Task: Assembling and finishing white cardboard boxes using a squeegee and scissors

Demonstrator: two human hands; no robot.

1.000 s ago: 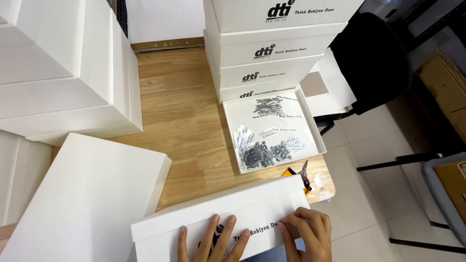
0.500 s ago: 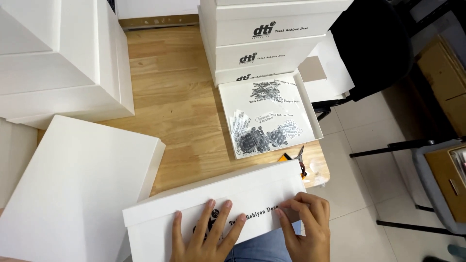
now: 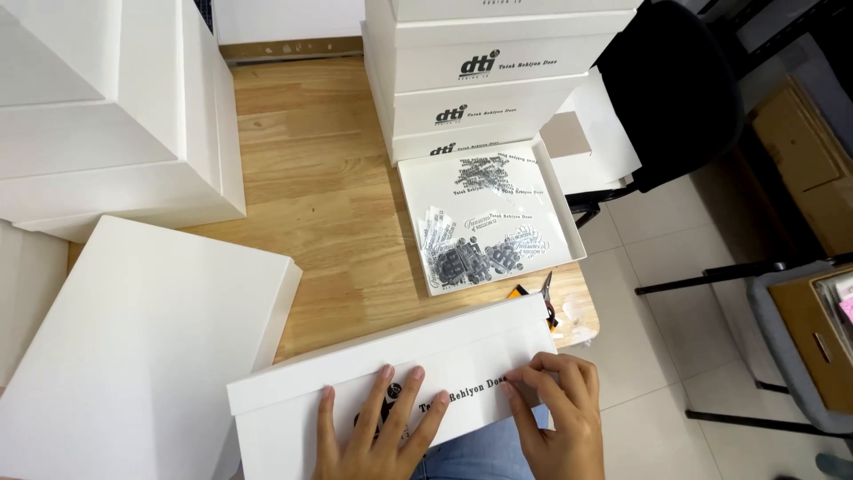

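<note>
1. At the near edge of the wooden table, a white box stands tipped with its printed side face up, and both hands rest on that face.
2. Left hand lies flat with fingers spread, pressing over the dark logo part of the label; it grips nothing.
3. Right hand has its fingertips bunched and pressing at the right end of the printed line, which appears to be a sticker being smoothed down.
4. Judging by this, the label looks placed and nearly rubbed flat; only its right end seems left to press.
5. Beyond it, an open tray of stickers sits just before a stack of labelled boxes; a blank lid lies to the left.
6. Compared with half a second ago, the hands sit almost as they did; the view has shifted slightly.
</note>
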